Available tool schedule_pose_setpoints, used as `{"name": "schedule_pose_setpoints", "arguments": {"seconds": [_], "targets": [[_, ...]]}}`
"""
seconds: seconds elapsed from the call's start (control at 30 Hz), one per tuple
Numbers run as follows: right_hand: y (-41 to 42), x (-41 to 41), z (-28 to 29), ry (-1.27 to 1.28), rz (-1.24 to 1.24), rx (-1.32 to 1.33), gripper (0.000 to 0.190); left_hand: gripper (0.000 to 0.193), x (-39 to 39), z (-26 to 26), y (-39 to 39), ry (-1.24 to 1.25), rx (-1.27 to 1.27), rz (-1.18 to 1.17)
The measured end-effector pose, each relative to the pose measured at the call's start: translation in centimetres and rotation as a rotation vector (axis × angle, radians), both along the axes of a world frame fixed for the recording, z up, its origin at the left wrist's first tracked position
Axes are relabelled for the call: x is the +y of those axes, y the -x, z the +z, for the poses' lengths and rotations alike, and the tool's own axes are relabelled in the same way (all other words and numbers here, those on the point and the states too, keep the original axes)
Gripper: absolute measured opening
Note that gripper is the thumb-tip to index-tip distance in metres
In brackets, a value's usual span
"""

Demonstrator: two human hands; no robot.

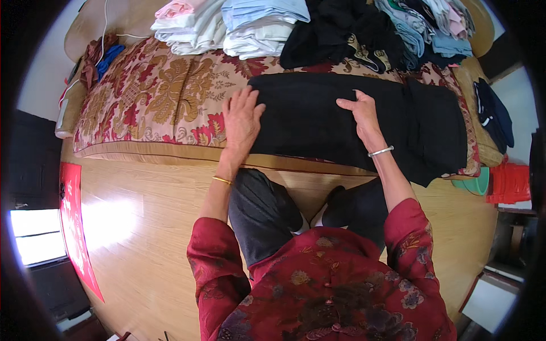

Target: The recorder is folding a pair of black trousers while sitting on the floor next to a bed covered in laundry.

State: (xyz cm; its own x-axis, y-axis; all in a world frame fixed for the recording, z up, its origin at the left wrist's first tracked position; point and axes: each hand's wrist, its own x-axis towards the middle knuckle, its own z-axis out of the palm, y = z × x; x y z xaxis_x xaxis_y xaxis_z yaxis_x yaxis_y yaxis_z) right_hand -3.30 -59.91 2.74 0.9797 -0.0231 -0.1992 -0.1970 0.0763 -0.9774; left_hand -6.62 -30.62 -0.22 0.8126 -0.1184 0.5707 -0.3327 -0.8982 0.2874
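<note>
A black garment (307,119), probably trousers, is spread sideways across the patterned cushion in front of me, its wider end at the right. My left hand (242,119) rests palm down at the garment's left end, with fingers slightly apart over its edge and the cushion. Turned on its side above the middle of the cloth, my right hand (362,113) has its thumb pointing left, away from the forefinger. Its other fingers are mostly hidden. No cloth shows pinched between thumb and forefinger. The garment's lower right corner hangs past the cushion's front edge.
The floral cushion (149,98) covers a sofa. Behind are folded white clothes (192,30), light blue clothes (264,13), a heap of black clothing (337,34) and more folded clothes (409,34). Dark clothing (492,113) drapes the right armrest, above a green basin (473,182).
</note>
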Motion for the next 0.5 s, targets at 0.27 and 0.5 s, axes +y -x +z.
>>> {"name": "schedule_pose_setpoints", "arguments": {"seconds": [0.27, 0.5], "targets": [[1.5, -1.0, 1.0, 0.384, -0.376, -0.419, 0.027, 0.036, -1.0, 1.5, -0.9, 0.032, -0.066, 0.065], [6.4, 4.3, -0.1, 1.257, 0.343, -1.095, 0.032, 0.049, -4.5, -0.4, -2.0, -0.231, 0.026, 0.130]]}}
